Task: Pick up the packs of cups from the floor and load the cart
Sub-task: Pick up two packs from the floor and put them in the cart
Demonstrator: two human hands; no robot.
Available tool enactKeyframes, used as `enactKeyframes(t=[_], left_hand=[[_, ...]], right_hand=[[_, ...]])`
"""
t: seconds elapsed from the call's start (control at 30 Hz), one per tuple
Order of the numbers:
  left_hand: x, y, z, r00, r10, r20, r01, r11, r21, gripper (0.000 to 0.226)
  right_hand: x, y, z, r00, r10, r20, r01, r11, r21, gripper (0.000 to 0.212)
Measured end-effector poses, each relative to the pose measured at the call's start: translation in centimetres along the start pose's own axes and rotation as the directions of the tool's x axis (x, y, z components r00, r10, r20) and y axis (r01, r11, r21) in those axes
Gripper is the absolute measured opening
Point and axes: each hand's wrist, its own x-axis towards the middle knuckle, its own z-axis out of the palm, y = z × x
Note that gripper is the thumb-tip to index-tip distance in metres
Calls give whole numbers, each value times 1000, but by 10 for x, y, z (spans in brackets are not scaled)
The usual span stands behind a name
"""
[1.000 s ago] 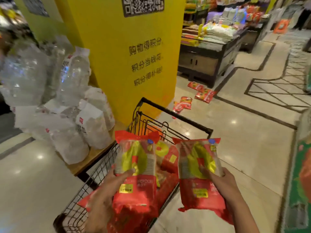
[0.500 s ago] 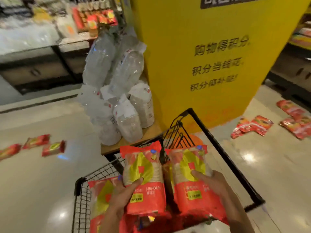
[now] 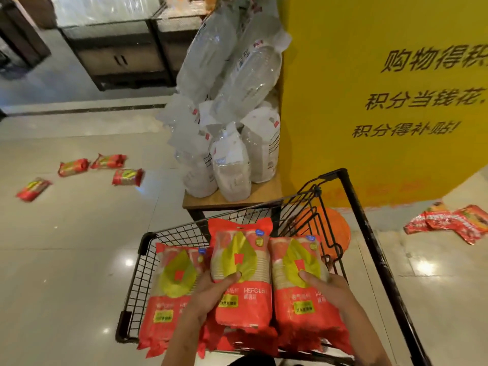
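A black wire cart (image 3: 148, 260) stands right in front of me. My left hand (image 3: 211, 291) grips a red pack of cups (image 3: 241, 260) over the basket. My right hand (image 3: 327, 289) grips a second red pack (image 3: 293, 265) beside it, low in the cart. Another red pack (image 3: 174, 281) lies in the basket on the left, with more red packs beneath. Several packs (image 3: 126, 177) lie on the floor to the left, and more packs (image 3: 449, 220) lie on the floor at the right.
A low wooden stand (image 3: 232, 199) piled with clear and white bagged goods (image 3: 229, 165) touches the cart's far side. A yellow pillar (image 3: 369, 88) rises behind at right. Dark display cabinets (image 3: 118, 59) line the far left. An orange floor mark (image 3: 338, 231) shows through the cart.
The view has swung left and down. Both hands have lowered their packs further into the cart, closer to the pack lying at the left.
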Motion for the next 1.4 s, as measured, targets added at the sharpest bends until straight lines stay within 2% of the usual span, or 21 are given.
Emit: enactKeyframes(t=[0.07,0.13,0.17,0.27,0.33,0.47,0.6,0.7,0.83,0.87,0.97,1.0,1.2,1.33,1.4], left_hand=[[3,1,-4,1000,7,6,-7,999,41,51],[9,-3,-9,1000,-1,11,0,995,100,74],[10,-6,-12,999,0,33,-4,993,115,76],[11,-11,-12,997,-3,80,-8,990,138,55],[14,-14,-15,996,-29,84,16,989,149,49],[27,-19,-20,994,-59,92,39,977,209,76],[18,-21,-15,991,-77,106,56,981,187,54],[13,-23,-10,998,-33,54,26,991,128,64],[-7,-20,-5,998,28,-48,-24,995,94,42],[-14,-18,-3,994,60,-88,-52,994,93,45],[-27,-18,-2,964,151,-221,-108,975,193,81],[-31,-19,-3,954,172,-245,-112,964,242,81],[-88,3,2,854,345,-389,-143,875,463,70],[-122,10,-15,792,427,-436,-235,873,428,44],[-139,9,-27,742,454,-494,-206,855,477,46]], right_hand=[[-1,-3,0,1000,-25,-11,25,1000,-11,26],[-1,-3,4,997,-64,-31,62,996,-56,23],[-2,-4,5,996,-82,-31,80,993,-81,21],[-3,-3,10,993,-105,-57,91,974,-209,15],[-6,2,14,983,-150,-105,115,951,-286,22],[-15,8,19,940,-240,-242,113,889,-444,38],[-8,14,24,901,-362,-241,165,797,-581,53],[-4,17,25,879,-428,-211,185,712,-677,54],[-12,-2,27,873,-468,-139,221,633,-742,54],[-14,-7,27,871,-477,-119,232,614,-755,53],[-23,-23,27,842,-535,-64,287,545,-788,46],[-26,-28,27,832,-552,-46,302,522,-798,44],[-58,-63,37,749,-654,100,447,388,-806,40],[-84,-87,66,696,-683,222,538,291,-791,34],[-99,-95,87,645,-697,313,606,218,-765,32]])
